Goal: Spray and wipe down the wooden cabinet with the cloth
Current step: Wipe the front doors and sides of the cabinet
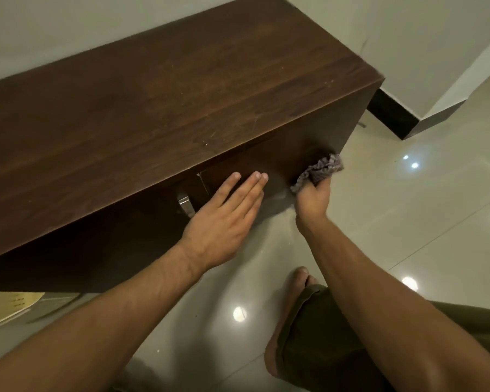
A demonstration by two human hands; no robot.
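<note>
Both at the cabinet front: left hand spread flat against the wood, right hand gripping a bunched cloth pressed near the corner.

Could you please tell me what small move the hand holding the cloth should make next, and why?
Probably sweep the cloth leftward along the cabinet front. The right hand grips it bunched against the front's right edge, so the rest of the panel lies toward the left hand, which rests flat on it.
</note>
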